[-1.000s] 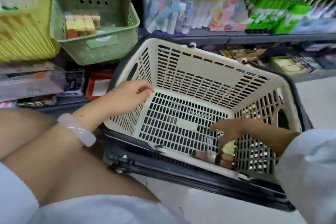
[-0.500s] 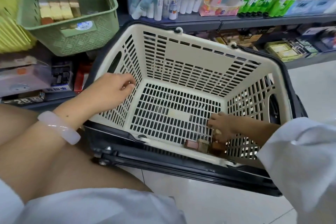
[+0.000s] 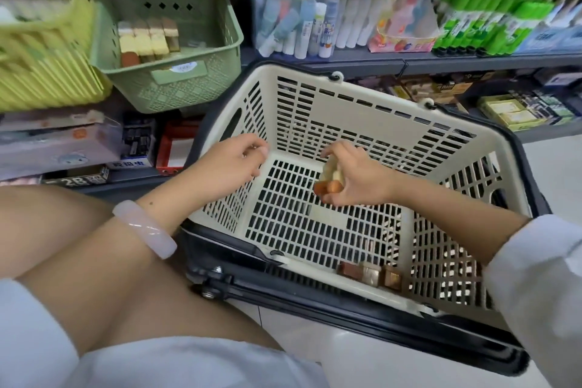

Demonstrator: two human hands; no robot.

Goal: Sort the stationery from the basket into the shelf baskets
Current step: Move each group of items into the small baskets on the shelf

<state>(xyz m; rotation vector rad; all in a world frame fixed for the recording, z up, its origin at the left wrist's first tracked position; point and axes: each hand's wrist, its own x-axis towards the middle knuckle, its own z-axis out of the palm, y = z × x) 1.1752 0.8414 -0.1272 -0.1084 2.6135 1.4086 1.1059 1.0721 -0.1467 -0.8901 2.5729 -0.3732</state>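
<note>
A cream slatted shopping basket sits tilted in a dark frame in front of me. My right hand hovers over its middle, shut on a small cream and orange eraser pack. My left hand rests on the basket's left rim with its fingers loosely curled and nothing in them. Three small brown and tan packs lie in the basket's near corner. On the shelf at upper left stands a green basket with several similar cream and brown packs lined up inside.
A yellow basket stands left of the green one. Glue sticks and tubes and green-capped items fill the shelf behind. Boxes fill the lower shelf at left. My knees are at lower left, over pale floor tiles.
My right hand has lifted from the basket's near corner to above its middle, holding an eraser pack taken from there. The left hand stayed on the rim. The view tilted slightly.
</note>
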